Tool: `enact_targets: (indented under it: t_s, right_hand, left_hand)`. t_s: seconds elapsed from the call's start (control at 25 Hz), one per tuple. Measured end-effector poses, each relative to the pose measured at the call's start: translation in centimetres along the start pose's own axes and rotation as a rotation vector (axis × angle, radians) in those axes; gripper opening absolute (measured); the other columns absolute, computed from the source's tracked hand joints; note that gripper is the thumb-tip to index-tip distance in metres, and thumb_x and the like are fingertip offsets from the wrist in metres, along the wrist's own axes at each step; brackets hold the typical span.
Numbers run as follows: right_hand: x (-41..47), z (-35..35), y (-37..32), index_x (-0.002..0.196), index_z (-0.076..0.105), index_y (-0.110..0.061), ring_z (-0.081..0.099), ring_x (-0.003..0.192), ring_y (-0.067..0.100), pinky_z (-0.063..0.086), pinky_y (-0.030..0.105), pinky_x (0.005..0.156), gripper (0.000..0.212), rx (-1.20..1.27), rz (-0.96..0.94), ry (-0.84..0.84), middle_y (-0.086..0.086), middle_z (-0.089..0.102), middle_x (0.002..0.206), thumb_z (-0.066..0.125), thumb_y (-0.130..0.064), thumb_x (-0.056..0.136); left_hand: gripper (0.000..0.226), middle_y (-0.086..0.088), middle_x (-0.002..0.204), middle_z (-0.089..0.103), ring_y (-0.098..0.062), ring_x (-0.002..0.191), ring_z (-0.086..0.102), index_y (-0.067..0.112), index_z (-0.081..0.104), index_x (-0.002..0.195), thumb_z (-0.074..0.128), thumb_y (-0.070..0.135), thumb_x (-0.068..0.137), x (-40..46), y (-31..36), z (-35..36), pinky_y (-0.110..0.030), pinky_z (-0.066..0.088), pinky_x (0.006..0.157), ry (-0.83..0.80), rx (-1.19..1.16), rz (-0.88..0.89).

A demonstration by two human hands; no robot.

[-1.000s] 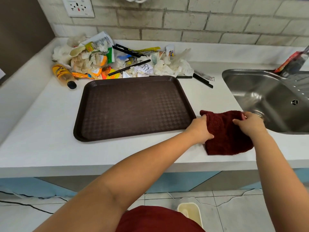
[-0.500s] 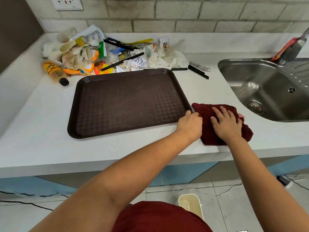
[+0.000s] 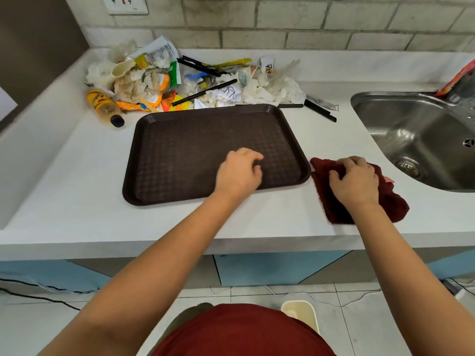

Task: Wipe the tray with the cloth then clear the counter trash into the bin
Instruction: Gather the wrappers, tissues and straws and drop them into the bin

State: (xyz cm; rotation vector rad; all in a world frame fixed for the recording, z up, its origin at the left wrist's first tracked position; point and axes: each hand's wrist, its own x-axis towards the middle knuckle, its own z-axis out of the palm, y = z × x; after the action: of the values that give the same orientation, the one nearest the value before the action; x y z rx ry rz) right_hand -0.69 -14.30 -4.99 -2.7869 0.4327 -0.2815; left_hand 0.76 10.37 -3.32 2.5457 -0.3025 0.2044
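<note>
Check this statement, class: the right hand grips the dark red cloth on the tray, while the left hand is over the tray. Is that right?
One thing is wrong. The right hand does grip the cloth, but the cloth lies on the white counter beside the tray, between it and the sink, as the head view shows. The left hand is over the tray.

both bare forearms reach forward, well apart. the left hand hovers palm down with fingers loosely curled, holding nothing. the right hand lies palm down, its fingers bent and gripping fabric beneath it.
</note>
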Motion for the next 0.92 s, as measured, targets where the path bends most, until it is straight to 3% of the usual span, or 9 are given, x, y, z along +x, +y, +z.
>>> enact_targets:
  t_s: [0.08, 0.16, 0.36, 0.48, 0.64, 0.8, 0.92]
  right_hand:
    - [0.3, 0.0, -3.1, 0.111, 0.061, -0.009, 0.048, 0.110, 0.036, 0.043, 0.046, 0.092, 0.028, 0.103, -0.109, 0.072, 0.014, 0.052, 0.120, 0.053, -0.021, 0.087]
    - [1.1, 0.5, -6.2, 0.108, 0.062, -0.009, 0.052, 0.103, 0.035, 0.046, 0.041, 0.086, 0.025, 0.199, -0.151, 0.034, 0.014, 0.053, 0.116, 0.051, -0.016, 0.087]
    - [3.6, 2.8, -10.2, 0.119, 0.056, -0.011, 0.047, 0.114, 0.034, 0.044, 0.041, 0.092, 0.036, 0.199, -0.067, -0.092, 0.012, 0.043, 0.131, 0.043, -0.002, 0.087]
    - [5.0, 3.3, -10.3, 0.130, 0.048, -0.012, 0.041, 0.121, 0.036, 0.041, 0.044, 0.094, 0.051, 0.167, 0.046, -0.142, 0.015, 0.038, 0.137, 0.042, 0.005, 0.082]
    - [5.6, 4.1, -10.9, 0.136, 0.041, -0.011, 0.047, 0.115, 0.041, 0.042, 0.045, 0.093, 0.059, 0.134, 0.081, -0.214, 0.023, 0.045, 0.128, 0.042, 0.008, 0.080]
    - [5.3, 4.4, -11.4, 0.125, 0.043, 0.003, 0.047, 0.110, 0.046, 0.042, 0.046, 0.090, 0.040, 0.111, 0.165, -0.181, 0.030, 0.044, 0.120, 0.045, 0.003, 0.085]
    - [4.6, 3.8, -10.7, 0.106, 0.054, 0.006, 0.053, 0.099, 0.043, 0.043, 0.039, 0.078, 0.027, 0.129, 0.211, -0.146, 0.030, 0.055, 0.107, 0.049, -0.001, 0.081]
  left_hand:
    - [0.030, 0.000, 0.125, 0.053, -0.026, 0.112, 0.046, 0.024, 0.063, 0.113, 0.052, 0.021, 0.085, 0.1, -4.2, -2.3, -0.037, 0.038, 0.093, 0.118, 0.071, -0.172]
    - [0.029, -0.002, 0.131, 0.044, -0.027, 0.120, 0.038, 0.026, 0.062, 0.113, 0.054, 0.023, 0.085, -0.2, -7.9, -4.2, -0.044, 0.031, 0.098, 0.201, 0.152, -0.381]
    - [0.041, -0.014, 0.143, 0.027, -0.034, 0.130, 0.026, 0.023, 0.046, 0.131, 0.050, 0.021, 0.090, -2.0, -14.9, -7.4, -0.049, 0.029, 0.103, 0.205, 0.218, -0.701]
    - [0.049, -0.016, 0.146, 0.024, -0.035, 0.130, 0.032, 0.020, 0.033, 0.140, 0.047, 0.019, 0.093, -1.8, -16.7, -8.6, -0.045, 0.037, 0.101, 0.201, 0.141, -0.718]
    - [0.051, -0.016, 0.134, 0.043, -0.033, 0.117, 0.050, 0.012, 0.031, 0.139, 0.045, 0.008, 0.091, -1.7, -17.8, -9.3, -0.040, 0.046, 0.092, 0.127, 0.008, -0.717]
    - [0.052, -0.013, 0.131, 0.049, -0.032, 0.116, 0.051, 0.012, 0.034, 0.140, 0.045, 0.005, 0.089, -1.9, -18.6, -10.2, -0.039, 0.046, 0.093, 0.102, 0.025, -0.698]
    - [0.055, -0.009, 0.135, 0.048, -0.030, 0.119, 0.051, 0.016, 0.034, 0.142, 0.045, 0.004, 0.089, -2.6, -18.9, -10.8, -0.038, 0.046, 0.094, 0.132, -0.017, -0.691]
